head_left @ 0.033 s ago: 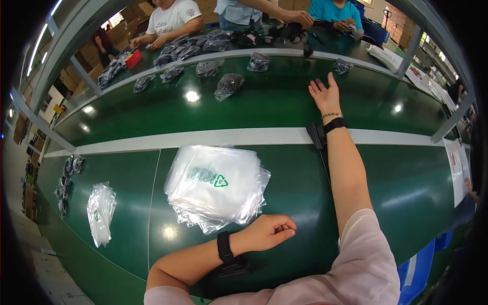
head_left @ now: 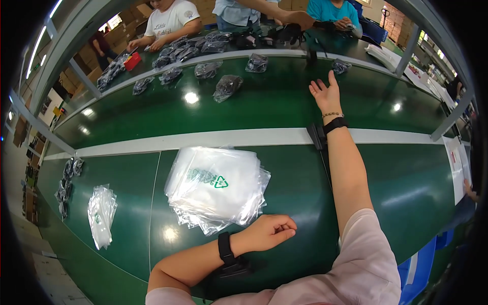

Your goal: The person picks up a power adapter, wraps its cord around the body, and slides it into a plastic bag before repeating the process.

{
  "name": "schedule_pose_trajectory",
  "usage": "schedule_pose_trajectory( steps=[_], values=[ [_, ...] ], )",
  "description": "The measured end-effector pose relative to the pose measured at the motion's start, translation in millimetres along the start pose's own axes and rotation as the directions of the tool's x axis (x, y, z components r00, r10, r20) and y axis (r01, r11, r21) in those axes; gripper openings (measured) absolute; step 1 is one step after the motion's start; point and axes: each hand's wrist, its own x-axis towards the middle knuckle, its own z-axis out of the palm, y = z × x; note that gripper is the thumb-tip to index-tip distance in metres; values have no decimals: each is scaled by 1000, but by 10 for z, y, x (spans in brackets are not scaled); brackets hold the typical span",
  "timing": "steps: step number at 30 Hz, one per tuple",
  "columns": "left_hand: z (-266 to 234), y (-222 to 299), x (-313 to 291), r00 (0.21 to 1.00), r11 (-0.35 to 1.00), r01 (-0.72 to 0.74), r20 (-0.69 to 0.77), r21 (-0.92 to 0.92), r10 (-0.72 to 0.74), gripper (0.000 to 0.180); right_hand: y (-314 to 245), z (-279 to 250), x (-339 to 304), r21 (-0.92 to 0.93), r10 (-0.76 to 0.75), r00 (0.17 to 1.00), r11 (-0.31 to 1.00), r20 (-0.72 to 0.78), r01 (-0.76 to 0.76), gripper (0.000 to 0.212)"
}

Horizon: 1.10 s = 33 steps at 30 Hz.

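My right hand (head_left: 325, 95) is stretched out over the green conveyor belt (head_left: 274, 109), palm turned up, fingers spread and holding nothing. Just beyond its fingertips lies a dark item in a clear plastic bag (head_left: 341, 66). My left hand (head_left: 268, 232) rests above the near green tabletop (head_left: 300, 203), fingers curled in a loose fist with nothing visible in them. Beside it, up and to the left, is a stack of clear plastic bags (head_left: 218, 178) with green printing. Below my right wrist a black plastic piece with a cable (head_left: 316, 137) stands at the white rail.
More bagged dark items (head_left: 227, 87) lie along the belt. A bundle of narrow clear bags (head_left: 101, 216) and a row of bagged dark items (head_left: 64, 188) are at far left. Metal posts (head_left: 406, 53) frame the belt. Across it, several people work beside a red box (head_left: 132, 61).
Across the belt, a co-worker's hand and the dark cables by it have shifted slightly. My own hands have not visibly moved.
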Motion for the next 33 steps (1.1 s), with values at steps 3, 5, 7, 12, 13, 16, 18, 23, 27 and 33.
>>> schedule_pose_trajectory(
  steps=[3, 5, 7, 12, 13, 16, 18, 23, 27, 33],
  values=[
    [-5, -18, 29, 999, 1000, -28, 16, -12, 28, 13, -225, 53, -11, -446, -404, 914, 811, 42, 379, 56],
    [32, -25, 23, 999, 999, -34, 36, -39, 36, 13, -506, 18, 63, -636, -637, 749, 505, 183, 584, 58],
    [17, -14, 11, 998, 999, -51, 22, -9, 51, 13, -693, -68, 7, -726, -742, 548, 122, 386, 676, 59],
    [-32, -19, 20, 995, 994, -100, -6, 54, 100, 13, -1050, -117, -405, -846, -254, 884, 279, 392, 455, 47],
    [-25, -13, 23, 995, 994, -100, 2, 46, 100, 13, -1087, -160, -536, -795, -272, 867, 355, 417, 493, 45],
    [-7, 19, 25, 996, 993, -91, 2, 69, 91, 13, -1188, -140, -601, -714, -351, 806, 379, 477, 588, 45],
    [17, 26, 14, 995, 993, -101, -16, 68, 102, 13, -1240, -31, -521, -649, -460, 692, 278, 557, 708, 46],
    [6, 22, 53, 993, 993, -112, -45, 32, 114, 12, -1131, 362, -17, -739, 3, 743, -97, 670, 667, 72],
    [8, 15, 1, 990, 992, -127, -51, 14, 128, 12, -679, 135, 285, -625, 213, 715, -365, 666, 690, 89],
    [-67, 32, 14, 993, 990, -118, 1, 75, 118, 11, -569, 90, 433, -832, 331, 833, -196, 443, 520, 76]
  ],
)
